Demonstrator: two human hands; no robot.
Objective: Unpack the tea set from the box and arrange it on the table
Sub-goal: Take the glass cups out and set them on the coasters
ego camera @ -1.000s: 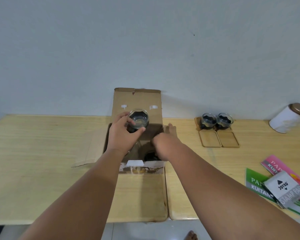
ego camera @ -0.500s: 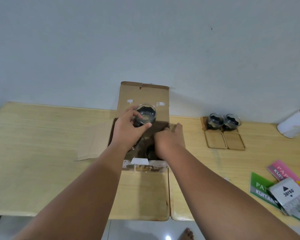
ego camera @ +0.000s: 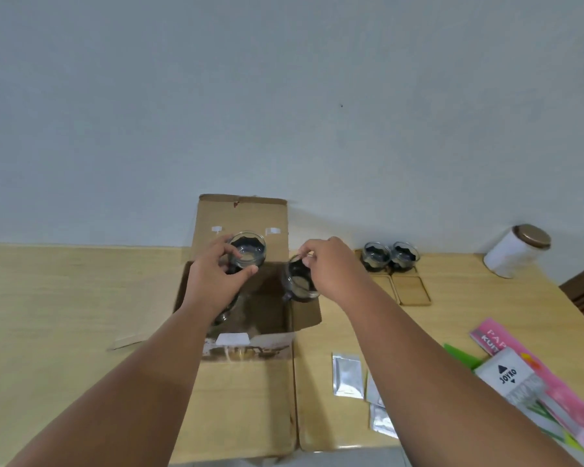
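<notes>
An open cardboard box (ego camera: 243,214) stands at the middle of the table with its flaps spread. Above the box, my left hand (ego camera: 216,281) holds a small glass cup (ego camera: 248,253) with dark packing inside. To its right, over the box's right edge, my right hand (ego camera: 331,267) grips a second glass cup (ego camera: 299,284) by its rim. Two more glass cups (ego camera: 390,256) stand on wooden coasters at the back right, with two bare coasters (ego camera: 410,289) in front of them. The inside of the box is dark and mostly hidden.
A white canister (ego camera: 514,251) with a brown lid lies at the far right. Silver sachets (ego camera: 348,374) lie right of the box's front flap. A stamp pad box (ego camera: 509,374) and pink and green receipt books (ego camera: 533,369) sit at the right edge.
My right hand has come up out of the box holding a second glass cup. The left hand still holds its cup above the box. The camera tilted, and the sachets came into view.
</notes>
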